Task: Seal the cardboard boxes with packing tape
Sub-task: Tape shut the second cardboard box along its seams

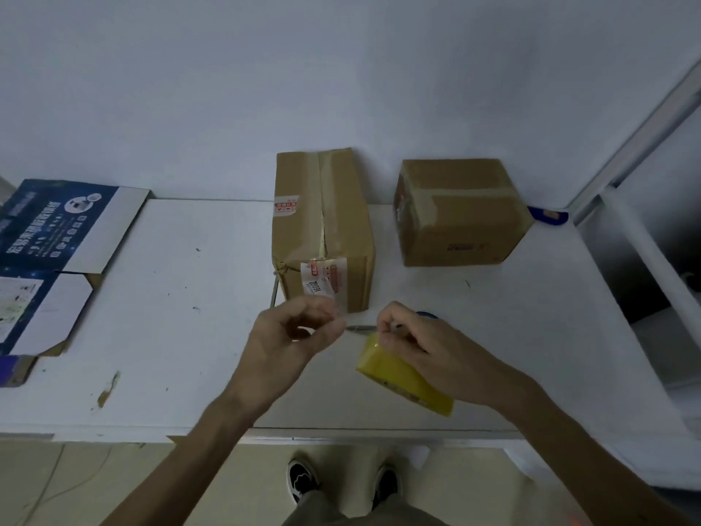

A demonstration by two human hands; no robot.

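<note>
Two brown cardboard boxes stand on the white table [182, 336]. The tall box [322, 229] is in the middle, with tape along its top seam and a white label on its front. The second box [461, 212] sits to its right, taped across the top. My right hand [425, 351] grips a yellow roll of packing tape [398, 373] just in front of the tall box. My left hand [292, 336] hovers beside it with thumb and fingers curled together as if pinching; it is blurred, and I cannot make out a tape end between them.
A flattened blue and white printed carton [57, 260] lies at the table's left end. A blue object [548, 215] lies behind the right box, and another blue item [426, 316] peeks out behind my right hand. A white frame [626, 229] borders the right side.
</note>
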